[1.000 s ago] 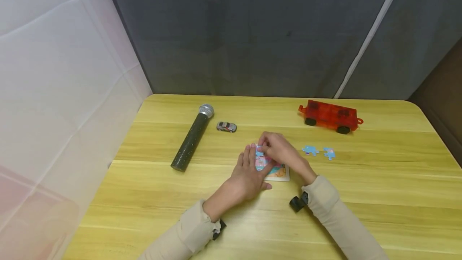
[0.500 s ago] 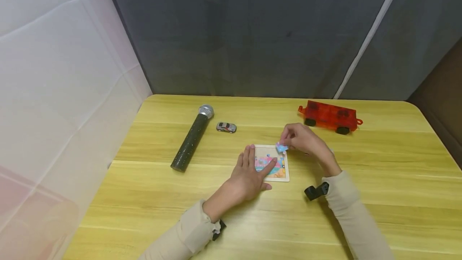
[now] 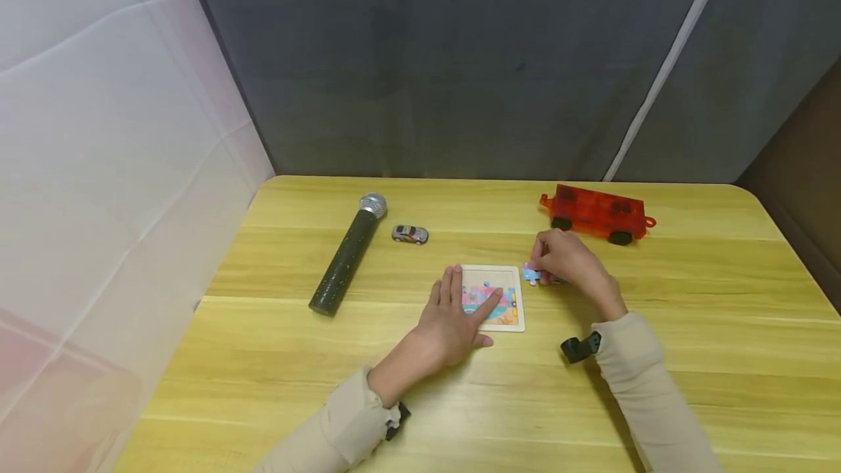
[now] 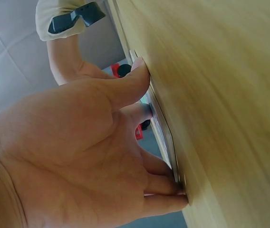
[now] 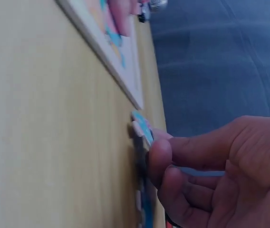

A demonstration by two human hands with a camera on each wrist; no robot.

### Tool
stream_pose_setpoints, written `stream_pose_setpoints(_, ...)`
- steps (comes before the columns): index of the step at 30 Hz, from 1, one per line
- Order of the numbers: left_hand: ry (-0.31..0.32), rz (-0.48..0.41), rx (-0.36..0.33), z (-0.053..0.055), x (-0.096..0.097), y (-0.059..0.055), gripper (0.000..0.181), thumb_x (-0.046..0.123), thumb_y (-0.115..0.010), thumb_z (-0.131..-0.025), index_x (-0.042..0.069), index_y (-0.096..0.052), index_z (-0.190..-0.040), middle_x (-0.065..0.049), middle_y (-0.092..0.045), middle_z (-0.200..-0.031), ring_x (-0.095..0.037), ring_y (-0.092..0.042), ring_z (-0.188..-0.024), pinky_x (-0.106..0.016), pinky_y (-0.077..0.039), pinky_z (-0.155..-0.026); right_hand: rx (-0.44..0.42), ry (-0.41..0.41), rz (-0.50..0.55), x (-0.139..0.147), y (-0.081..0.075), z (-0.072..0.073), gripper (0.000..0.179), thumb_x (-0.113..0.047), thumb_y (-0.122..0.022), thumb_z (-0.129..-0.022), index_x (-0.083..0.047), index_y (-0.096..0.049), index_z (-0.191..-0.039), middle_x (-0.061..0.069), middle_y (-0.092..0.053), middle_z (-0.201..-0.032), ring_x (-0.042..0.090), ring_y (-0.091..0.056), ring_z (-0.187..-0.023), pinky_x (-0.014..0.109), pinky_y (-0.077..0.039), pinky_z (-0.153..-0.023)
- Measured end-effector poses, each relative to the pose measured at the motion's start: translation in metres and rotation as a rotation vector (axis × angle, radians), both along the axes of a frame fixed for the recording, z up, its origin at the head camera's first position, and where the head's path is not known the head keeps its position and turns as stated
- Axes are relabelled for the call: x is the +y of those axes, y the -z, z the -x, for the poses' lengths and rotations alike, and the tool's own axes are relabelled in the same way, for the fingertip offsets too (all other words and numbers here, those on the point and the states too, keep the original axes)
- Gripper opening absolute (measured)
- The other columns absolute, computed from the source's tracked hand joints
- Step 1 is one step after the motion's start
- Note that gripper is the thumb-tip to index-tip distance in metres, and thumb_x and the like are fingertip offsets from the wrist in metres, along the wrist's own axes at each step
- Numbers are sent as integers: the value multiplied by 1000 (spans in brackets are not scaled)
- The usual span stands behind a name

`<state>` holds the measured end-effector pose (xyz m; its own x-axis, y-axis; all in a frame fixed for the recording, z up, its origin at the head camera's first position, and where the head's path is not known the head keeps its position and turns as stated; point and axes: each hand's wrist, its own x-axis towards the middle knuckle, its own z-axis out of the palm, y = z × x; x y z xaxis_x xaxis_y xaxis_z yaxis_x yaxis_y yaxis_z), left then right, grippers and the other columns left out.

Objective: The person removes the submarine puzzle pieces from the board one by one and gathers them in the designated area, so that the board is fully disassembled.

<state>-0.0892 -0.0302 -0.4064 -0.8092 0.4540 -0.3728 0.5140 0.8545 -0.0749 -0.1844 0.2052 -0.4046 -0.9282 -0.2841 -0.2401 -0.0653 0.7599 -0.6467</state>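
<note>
A small jigsaw puzzle in a pale square frame (image 3: 521, 317) lies on the table, its lower part filled with pink, teal and orange pieces and its upper part bare board. My left hand (image 3: 449, 327) rests on the frame's left side with straight fingers, the index finger across the picture. Just right of the frame, my right hand (image 3: 573, 266) pinches a blue and pink puzzle piece (image 3: 531, 274) between thumb and fingertips, close over the table. In the right wrist view, another blue puzzle piece (image 5: 147, 209) shows below the fingers; from the head it is mostly hidden by the hand.
A black microphone (image 3: 348, 260) with a silver head lies at the left. Behind the puzzle is a small silver toy car (image 3: 410, 234). The red toy wagon (image 3: 599, 212) with black wheels stands at the back right, right behind my right hand.
My right hand has lifted the blue puzzle piece out of the frame's upper part and carried it right, past the frame's edge. The left hand has stayed in place.
</note>
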Motion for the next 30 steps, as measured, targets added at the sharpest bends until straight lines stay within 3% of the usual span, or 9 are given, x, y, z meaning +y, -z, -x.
stream_pose_setpoints(7,11,9,12,0,0,-1,75,64,-42,-112,42,-12,-177,-37,-12,-178,-45,-14,-169,-51,-25,-137,105,34,-156,-9,0,-5,15,-3,-74,-102,0,-69,-88,10,-67,-75,18,-60,-60,30,-47,-57)
stream_pose_setpoints(12,16,11,15,-1,0,0,76,64,-41,-112,41,-11,-177,-37,-12,-178,-46,-14,-169,-51,-25,-137,244,32,-292,-14,0,-11,16,-9,-80,-99,0,-69,-92,13,-69,-87,26,-63,-74,43,-55,-65)
stream_pose_setpoints(15,6,9,7,-1,-1,-1,76,64,-42,-111,42,-12,-177,-37,-12,-178,-46,-14,-169,-52,-25,-137,296,-101,-257,-20,-2,-19,16,-10,-83,-98,-1,-70,-97,14,-69,-91,26,-63,-81,45,-58,-72)
stream_pose_setpoints(18,-1,14,4,-1,-1,0,76,65,-43,-111,42,-13,-177,-37,-13,-178,-45,-14,-170,-52,-25,-137,267,-268,-186,-26,-3,-33,20,-11,-85,-96,-3,-69,-104,10,-63,-96,21,-59,-84,36,-55,-72)
stream_pose_setpoints(20,-4,18,4,-1,0,0,75,64,-43,-112,42,-13,-177,-37,-12,-178,-45,-13,-170,-52,-25,-137,244,-320,-159,-29,-2,-43,23,-12,-85,-95,-5,-66,-106,8,-59,-98,19,-56,-82,31,-51,-68)
stream_pose_setpoints(24,-6,-6,-1,-1,-1,-1,75,63,-43,-112,41,-14,-177,-37,-11,-178,-45,-13,-170,-52,-26,-136,247,-285,-157,-33,2,-53,25,-12,-85,-96,-9,-60,-102,5,-52,-98,16,-51,-76,27,-45,-63)
stream_pose_setpoints(30,3,-140,-79,-11,-12,-5,76,59,-51,-111,36,-21,-177,-27,-8,-182,-44,-9,-170,-57,-28,-135,226,-272,-141,-34,5,-52,26,-10,-83,-97,-10,-57,-99,5,-51,-96,15,-49,-76,27,-43,-64)
